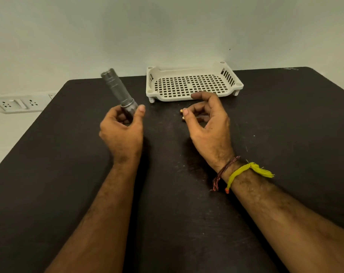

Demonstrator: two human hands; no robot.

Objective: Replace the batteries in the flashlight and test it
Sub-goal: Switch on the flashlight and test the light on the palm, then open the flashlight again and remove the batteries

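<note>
The left hand (121, 128) is raised over the dark surface (68, 154), fingers and thumb curled round the head end of the grey flashlight (119, 93), whose body tilts up and away to the far left. The right hand (208, 123) hovers low with fingers loosely curled, thumb and fingertips just at two batteries (182, 115) lying on the surface, though whether it grips them cannot be told. A white perforated tray (153, 91) sits just beyond the right hand by the wall, a socket panel (15, 103) at far left.
</note>
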